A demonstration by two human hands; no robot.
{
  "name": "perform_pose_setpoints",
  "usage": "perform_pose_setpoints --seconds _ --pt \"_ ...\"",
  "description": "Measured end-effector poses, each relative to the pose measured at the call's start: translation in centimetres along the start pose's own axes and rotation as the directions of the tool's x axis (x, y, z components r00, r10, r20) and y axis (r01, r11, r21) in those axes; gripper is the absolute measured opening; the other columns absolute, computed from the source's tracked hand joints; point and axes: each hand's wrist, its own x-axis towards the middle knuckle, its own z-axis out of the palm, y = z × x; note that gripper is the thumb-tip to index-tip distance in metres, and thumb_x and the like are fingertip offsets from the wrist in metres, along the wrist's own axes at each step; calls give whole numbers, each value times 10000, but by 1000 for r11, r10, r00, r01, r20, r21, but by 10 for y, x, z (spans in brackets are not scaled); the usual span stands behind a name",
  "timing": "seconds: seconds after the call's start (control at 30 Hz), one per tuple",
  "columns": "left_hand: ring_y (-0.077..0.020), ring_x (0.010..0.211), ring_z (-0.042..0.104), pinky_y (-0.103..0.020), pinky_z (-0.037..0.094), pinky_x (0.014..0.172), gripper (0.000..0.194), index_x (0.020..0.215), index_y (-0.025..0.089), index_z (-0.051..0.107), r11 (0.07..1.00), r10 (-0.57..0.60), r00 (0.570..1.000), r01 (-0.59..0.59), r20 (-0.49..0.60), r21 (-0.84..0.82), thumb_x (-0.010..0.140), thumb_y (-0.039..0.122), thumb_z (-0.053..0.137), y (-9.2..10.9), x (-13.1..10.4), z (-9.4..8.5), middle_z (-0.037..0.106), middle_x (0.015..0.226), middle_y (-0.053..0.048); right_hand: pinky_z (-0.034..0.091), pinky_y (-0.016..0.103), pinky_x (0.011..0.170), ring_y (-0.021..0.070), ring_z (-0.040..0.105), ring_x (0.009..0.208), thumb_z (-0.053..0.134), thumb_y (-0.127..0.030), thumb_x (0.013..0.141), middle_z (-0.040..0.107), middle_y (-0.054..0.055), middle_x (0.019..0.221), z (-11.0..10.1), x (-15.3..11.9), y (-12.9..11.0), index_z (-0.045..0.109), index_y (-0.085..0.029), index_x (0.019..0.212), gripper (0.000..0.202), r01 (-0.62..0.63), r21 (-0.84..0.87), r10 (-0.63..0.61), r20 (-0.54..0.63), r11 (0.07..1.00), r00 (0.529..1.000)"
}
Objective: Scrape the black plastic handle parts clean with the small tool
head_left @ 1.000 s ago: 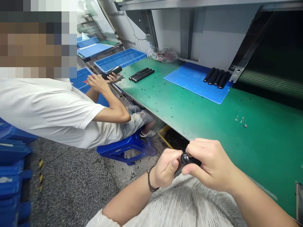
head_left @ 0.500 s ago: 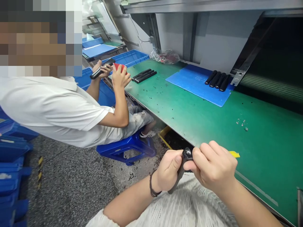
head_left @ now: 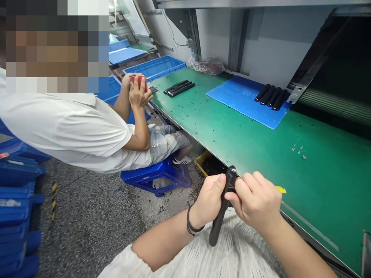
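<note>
Well to the near side of the blue mat (head_left: 232,104), just off the edge of the green table (head_left: 324,185), grips one slim black piece (head_left: 218,224) in the left hand (head_left: 211,197), fingers wrapped round and thumb laid near the rounded upper end. Tilts it, lower end toward the lap, probably to leave the upper end exposed to the other hand. With the right hand (head_left: 256,193), at that same side of the blue mat, clenches a yellow-ended tool (head_left: 281,189), mostly hidden by the fist, its front meeting or nearly meeting the black piece; cannot tell exact contact. Seems braced close to the body for steadiness.

Below and left of the blue mat, shows a yellow bin (head_left: 203,160) under the table edge, perhaps set there to catch scraps. Nearer than the blue mat and to its right, shows pale flecks (head_left: 298,149) on the table. On the right end of the blue mat, shows four black pieces (head_left: 269,97) side by side, likely lined up for tidy counting. Left of the blue mat, shows a co-worker (head_left: 98,131) gripping a red item (head_left: 142,83), near more dark rods (head_left: 179,88). Beyond its left corner, shows a clear plastic bag (head_left: 207,65).

On the blue mat itself, bears faint scrawled marks (head_left: 249,94), too pale to read; elsewhere, offers no legible brand or label.
</note>
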Motion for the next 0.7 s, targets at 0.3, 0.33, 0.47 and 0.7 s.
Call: perform_pose_setpoints --seconds 0.3,0.33,0.47,0.7 --pt "-83 459 294 -255 246 450 685 609 211 411 968 -104 986 69 -133 -243 970 789 478 7 26 3 335 525 53 202 352 633 197 329 699 338 -593 1108 445 25 687 6 -18 -13 518 -212 712 578 -1 86 -10 124 996 992" --pt "-80 447 293 -251 242 440 683 612 212 411 961 -110 985 71 -135 -267 965 792 487 8 29 4 333 516 57 204 353 634 196 329 698 335 -595 1108 443 24 686 7 -19 -14 510 -213 707 581 -8 95 -5 134 995 991" --pt "-72 435 304 -239 250 427 667 619 209 424 954 -116 984 72 -137 -292 956 774 534 7 34 8 345 507 60 204 356 634 194 336 699 344 -601 1105 445 21 690 8 -22 -11 502 -213 712 575 -25 89 11 150 996 989" --pt "-72 436 331 -232 280 423 680 623 219 395 949 -132 976 74 -171 -306 931 809 536 8 39 9 340 512 65 204 355 639 194 328 700 358 -515 1123 448 22 687 7 -22 -14 511 -209 710 536 -11 90 -3 150 996 989"
